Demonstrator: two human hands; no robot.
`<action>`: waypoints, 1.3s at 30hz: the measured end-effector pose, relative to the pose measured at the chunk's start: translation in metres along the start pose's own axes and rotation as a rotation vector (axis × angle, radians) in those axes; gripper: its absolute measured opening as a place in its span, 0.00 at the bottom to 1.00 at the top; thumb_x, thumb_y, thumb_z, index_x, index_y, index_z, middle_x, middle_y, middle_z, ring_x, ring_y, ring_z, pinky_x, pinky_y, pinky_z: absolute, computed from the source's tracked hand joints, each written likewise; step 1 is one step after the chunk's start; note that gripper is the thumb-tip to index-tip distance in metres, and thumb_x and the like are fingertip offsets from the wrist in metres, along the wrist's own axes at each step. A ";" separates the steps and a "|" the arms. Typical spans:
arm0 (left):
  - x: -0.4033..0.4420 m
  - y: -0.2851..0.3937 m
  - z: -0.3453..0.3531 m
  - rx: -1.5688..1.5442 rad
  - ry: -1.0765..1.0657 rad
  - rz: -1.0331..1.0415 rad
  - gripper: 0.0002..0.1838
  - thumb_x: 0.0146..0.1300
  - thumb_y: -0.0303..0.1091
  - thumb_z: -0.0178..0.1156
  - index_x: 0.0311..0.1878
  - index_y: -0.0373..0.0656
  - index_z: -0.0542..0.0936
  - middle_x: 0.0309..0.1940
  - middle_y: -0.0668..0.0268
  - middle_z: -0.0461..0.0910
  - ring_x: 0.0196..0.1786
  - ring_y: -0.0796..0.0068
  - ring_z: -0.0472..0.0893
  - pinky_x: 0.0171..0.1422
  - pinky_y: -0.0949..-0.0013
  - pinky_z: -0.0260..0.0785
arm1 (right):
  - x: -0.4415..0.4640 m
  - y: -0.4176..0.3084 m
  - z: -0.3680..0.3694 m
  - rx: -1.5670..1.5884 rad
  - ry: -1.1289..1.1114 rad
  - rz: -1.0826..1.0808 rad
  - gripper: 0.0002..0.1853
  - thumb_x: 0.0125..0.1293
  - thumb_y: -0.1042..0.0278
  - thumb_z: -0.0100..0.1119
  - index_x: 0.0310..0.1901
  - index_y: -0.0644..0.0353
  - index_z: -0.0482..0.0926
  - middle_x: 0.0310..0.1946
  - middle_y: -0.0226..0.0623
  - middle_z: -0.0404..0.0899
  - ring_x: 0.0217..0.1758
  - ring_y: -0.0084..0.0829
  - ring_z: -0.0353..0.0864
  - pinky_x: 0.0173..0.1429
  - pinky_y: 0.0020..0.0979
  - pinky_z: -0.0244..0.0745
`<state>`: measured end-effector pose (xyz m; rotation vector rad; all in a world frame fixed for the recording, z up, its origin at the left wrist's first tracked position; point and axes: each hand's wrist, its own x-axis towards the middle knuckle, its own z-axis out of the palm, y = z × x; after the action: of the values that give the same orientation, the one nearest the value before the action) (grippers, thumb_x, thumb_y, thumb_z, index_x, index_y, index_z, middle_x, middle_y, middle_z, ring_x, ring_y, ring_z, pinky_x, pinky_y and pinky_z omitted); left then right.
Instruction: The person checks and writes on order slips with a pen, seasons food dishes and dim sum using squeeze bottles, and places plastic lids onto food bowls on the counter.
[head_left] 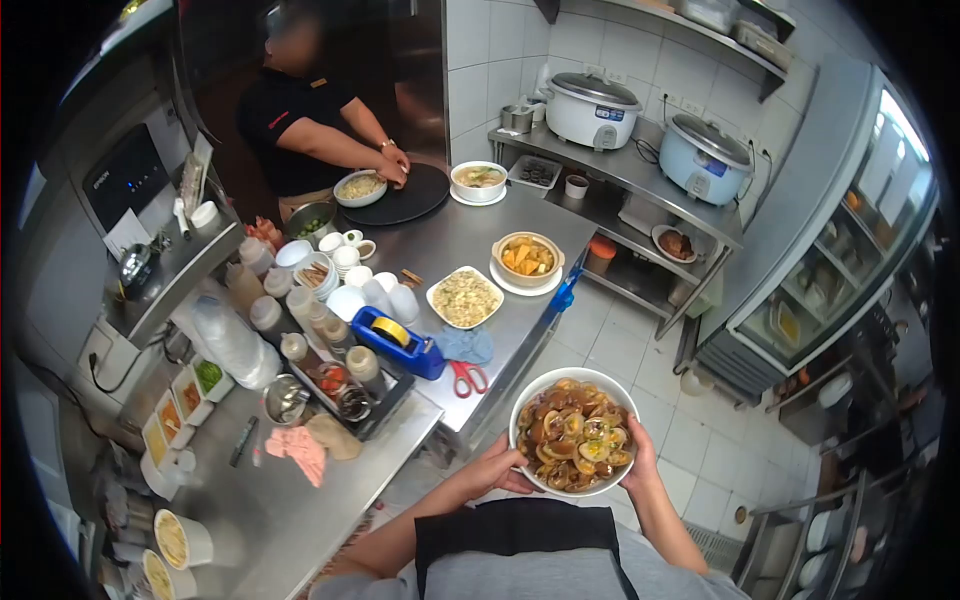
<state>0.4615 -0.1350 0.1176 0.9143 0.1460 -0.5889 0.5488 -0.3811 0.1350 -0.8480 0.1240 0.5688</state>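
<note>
A white bowl (518,398) filled with brown, glossy, sauced food is held in front of my apron. My left hand (497,468) grips its lower left side, and my right hand (643,455) wraps round its right rim. The food (575,435) looks like sliced pieces in dark sauce, with a little yellow-green garnish on top. Nearest on the steel counter are red-handled scissors (468,379), a blue cloth (466,345) and a blue tape dispenser (400,345).
The steel counter (420,260) holds a fried rice plate (465,297), a clay pot dish (528,258) and a soup bowl (478,181). A co-worker (310,130) stands behind a round black tray (420,195). Rice cookers (592,112) and a glass-door fridge (820,230) stand right.
</note>
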 end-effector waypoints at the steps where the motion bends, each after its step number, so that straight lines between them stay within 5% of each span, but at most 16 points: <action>1: 0.015 0.011 0.011 0.009 -0.038 0.017 0.39 0.61 0.31 0.47 0.70 0.54 0.37 0.58 0.45 0.65 0.49 0.48 0.79 0.52 0.54 0.76 | 0.008 -0.017 -0.006 -0.002 0.015 -0.029 0.27 0.66 0.50 0.48 0.59 0.62 0.64 0.56 0.47 0.70 0.57 0.41 0.73 0.59 0.42 0.73; 4: 0.069 0.031 0.004 -0.106 -0.289 0.044 0.36 0.68 0.47 0.43 0.71 0.59 0.34 0.60 0.43 0.63 0.55 0.45 0.75 0.59 0.53 0.70 | 0.038 -0.060 -0.017 -0.001 0.029 -0.082 0.27 0.66 0.50 0.48 0.58 0.62 0.65 0.55 0.46 0.71 0.57 0.42 0.73 0.58 0.44 0.73; 7: 0.123 0.051 -0.024 -0.254 -0.256 0.026 0.36 0.69 0.51 0.42 0.71 0.62 0.33 0.61 0.41 0.62 0.56 0.45 0.74 0.59 0.54 0.70 | 0.084 -0.093 -0.027 0.038 -0.014 -0.123 0.26 0.66 0.49 0.49 0.58 0.60 0.66 0.56 0.45 0.70 0.57 0.42 0.72 0.59 0.46 0.71; 12: 0.225 0.070 -0.089 -0.318 0.125 0.114 0.32 0.71 0.45 0.39 0.69 0.55 0.35 0.59 0.40 0.65 0.56 0.46 0.74 0.55 0.56 0.72 | 0.182 -0.141 -0.034 0.128 -0.025 -0.069 0.27 0.65 0.49 0.50 0.59 0.58 0.66 0.57 0.45 0.70 0.59 0.44 0.71 0.61 0.48 0.68; 19: 0.344 0.108 -0.118 -0.365 0.515 0.273 0.39 0.68 0.36 0.46 0.69 0.51 0.29 0.57 0.43 0.66 0.51 0.54 0.77 0.53 0.56 0.72 | 0.330 -0.203 -0.037 0.115 -0.003 -0.029 0.26 0.66 0.49 0.48 0.60 0.57 0.65 0.60 0.44 0.67 0.62 0.45 0.68 0.64 0.51 0.65; 24: 0.396 0.120 -0.121 -0.511 0.934 0.557 0.18 0.69 0.28 0.41 0.54 0.46 0.45 0.49 0.43 0.67 0.47 0.52 0.79 0.51 0.56 0.75 | 0.432 -0.227 -0.040 0.033 -0.025 -0.009 0.28 0.66 0.48 0.47 0.60 0.60 0.64 0.60 0.44 0.68 0.61 0.44 0.69 0.64 0.47 0.66; 27: 0.405 0.134 -0.108 -0.553 1.119 0.572 0.18 0.68 0.25 0.39 0.54 0.45 0.44 0.49 0.42 0.65 0.44 0.50 0.80 0.47 0.56 0.79 | 0.503 -0.232 -0.052 -0.008 -0.095 0.080 0.28 0.66 0.48 0.47 0.60 0.60 0.64 0.59 0.44 0.68 0.61 0.43 0.70 0.63 0.46 0.67; 39: 0.461 0.182 -0.132 -0.654 1.345 0.817 0.18 0.69 0.23 0.38 0.57 0.43 0.46 0.48 0.43 0.68 0.43 0.53 0.82 0.43 0.64 0.80 | 0.688 -0.199 -0.025 -0.158 -0.370 0.329 0.25 0.71 0.50 0.40 0.61 0.59 0.64 0.59 0.41 0.68 0.61 0.39 0.70 0.63 0.41 0.67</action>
<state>0.9597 -0.1397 -0.0021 0.5052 1.0425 0.8790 1.2370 -0.2108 0.0299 -0.8664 -0.1234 1.0459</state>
